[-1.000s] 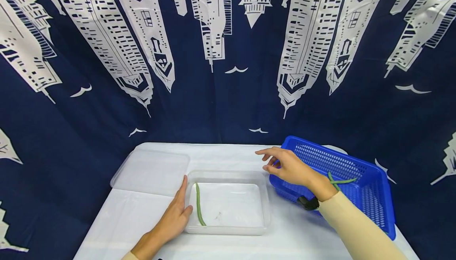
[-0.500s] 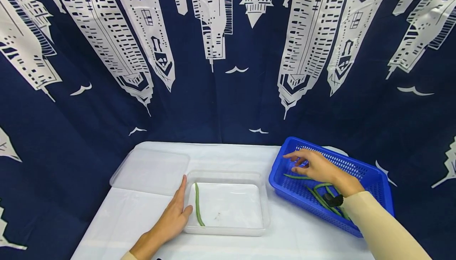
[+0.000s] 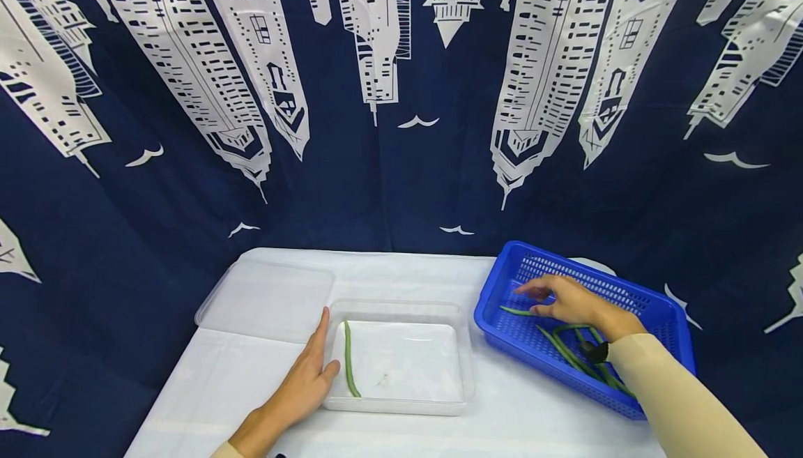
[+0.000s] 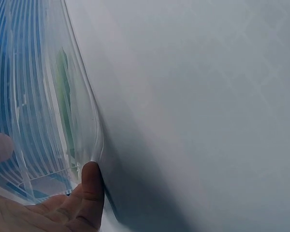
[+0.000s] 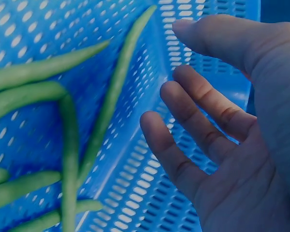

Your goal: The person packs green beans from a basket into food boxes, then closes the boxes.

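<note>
My left hand (image 3: 301,381) rests with fairly straight fingers against the left side of a clear plastic container (image 3: 401,406). Inside that container, along its left end, lies one green bean (image 3: 349,367). In the left wrist view a fingertip (image 4: 92,176) meets the container's edge, and the bean shows blurred through the wall. My right hand (image 3: 567,301) is inside the blue perforated basket (image 3: 652,298), its fingers loosely bent and apart, holding nothing. Several green beans (image 5: 111,96) lie beside its fingers in the right wrist view; the forearm hides part of the basket.
A flat clear lid (image 3: 270,298) lies at the back left of the white-covered table (image 3: 213,388), behind my left hand. The basket stands right of the container, a narrow gap between them. A dark blue curtain (image 3: 339,186) with white buildings hangs behind the table.
My right hand has moved right from over the basket's left rim, then lowered into the basket toward the beans. The left hand, container and its bean have stayed put.
</note>
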A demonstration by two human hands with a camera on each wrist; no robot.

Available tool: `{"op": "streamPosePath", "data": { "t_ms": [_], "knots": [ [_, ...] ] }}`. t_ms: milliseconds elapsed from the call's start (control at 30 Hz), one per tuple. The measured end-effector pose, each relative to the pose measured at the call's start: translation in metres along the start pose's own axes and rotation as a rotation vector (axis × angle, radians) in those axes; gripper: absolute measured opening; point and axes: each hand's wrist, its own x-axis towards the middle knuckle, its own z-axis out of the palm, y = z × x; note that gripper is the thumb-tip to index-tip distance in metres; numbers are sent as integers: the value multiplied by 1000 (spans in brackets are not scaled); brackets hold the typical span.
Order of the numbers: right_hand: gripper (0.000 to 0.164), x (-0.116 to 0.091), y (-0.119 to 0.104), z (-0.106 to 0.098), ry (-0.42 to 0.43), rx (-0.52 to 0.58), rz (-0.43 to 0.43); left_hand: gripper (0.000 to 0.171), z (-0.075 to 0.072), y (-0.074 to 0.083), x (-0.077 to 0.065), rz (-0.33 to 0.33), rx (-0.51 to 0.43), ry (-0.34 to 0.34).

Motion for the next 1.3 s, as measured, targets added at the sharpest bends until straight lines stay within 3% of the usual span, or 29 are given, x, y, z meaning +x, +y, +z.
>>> {"op": "streamPosePath", "data": {
  "t_ms": [300,567,1067,1300],
  "knots": [
    [37,-6,18,6,-64,5,9,100,1,0,0,7,3,4],
    [34,-2,29,11,-41,4,-68,103,1,1,3,14,43,21],
    [29,4,34,18,-59,-19,11,103,3,-1,-2,2,27,22],
    [29,3,36,17,-47,-22,-1,101,3,0,0,9,18,22]
  ]
}}
